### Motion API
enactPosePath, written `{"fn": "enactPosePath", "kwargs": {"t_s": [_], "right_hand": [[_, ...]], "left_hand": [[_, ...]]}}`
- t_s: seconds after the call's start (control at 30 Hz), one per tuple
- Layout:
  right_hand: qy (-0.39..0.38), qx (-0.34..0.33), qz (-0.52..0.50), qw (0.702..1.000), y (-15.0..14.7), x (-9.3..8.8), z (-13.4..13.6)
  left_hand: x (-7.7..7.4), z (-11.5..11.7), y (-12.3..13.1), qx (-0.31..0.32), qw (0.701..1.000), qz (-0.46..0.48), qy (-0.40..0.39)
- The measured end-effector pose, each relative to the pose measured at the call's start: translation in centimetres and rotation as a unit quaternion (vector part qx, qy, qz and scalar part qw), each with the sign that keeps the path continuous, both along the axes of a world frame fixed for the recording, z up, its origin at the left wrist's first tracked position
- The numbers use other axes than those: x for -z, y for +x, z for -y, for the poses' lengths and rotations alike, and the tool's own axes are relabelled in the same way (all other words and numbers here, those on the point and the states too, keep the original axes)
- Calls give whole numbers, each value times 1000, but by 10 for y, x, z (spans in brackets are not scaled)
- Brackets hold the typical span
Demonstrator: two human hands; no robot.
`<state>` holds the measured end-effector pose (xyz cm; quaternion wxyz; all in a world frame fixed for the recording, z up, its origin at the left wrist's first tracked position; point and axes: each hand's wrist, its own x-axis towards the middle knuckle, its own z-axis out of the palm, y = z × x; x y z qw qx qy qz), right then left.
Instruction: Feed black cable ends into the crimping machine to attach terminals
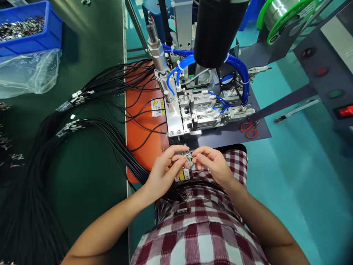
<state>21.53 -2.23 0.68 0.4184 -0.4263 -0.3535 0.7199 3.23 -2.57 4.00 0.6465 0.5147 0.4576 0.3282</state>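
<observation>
At the front edge of the metal machine, my two hands meet over some thin wires, one of them yellowish. My left hand is closed, thumb and fingers pinching the wires from the left. From the right, my right hand pinches their other side with thumb and fingertips. My fingers partly cover the wires, and their tips are too small to make out. Beneath my left hand runs a bundle of black cables, which passes down toward my lap.
An orange board carries loose black cables left of the machine. Red-handled scissors lie on the dark plate at right. A blue bin of small metal parts stands far left. A control box and a green wire spool are at right.
</observation>
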Motion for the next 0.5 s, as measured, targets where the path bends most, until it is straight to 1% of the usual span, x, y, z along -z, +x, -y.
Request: {"fn": "enactPosePath", "kwargs": {"t_s": [0.07,0.2,0.37,0.5], "right_hand": [[-11,11,-16,1000,-2,2,0],[-10,14,-28,999,-11,5,0],[-4,13,-12,1000,-17,8,1],[17,16,23,999,-23,4,8]], "left_hand": [[0,-2,0,-4,999,26,-25],[-4,-3,1,-5,998,56,-42],[-5,-3,-1,-6,997,63,-55],[-2,-1,-1,-14,998,51,-43]]}}
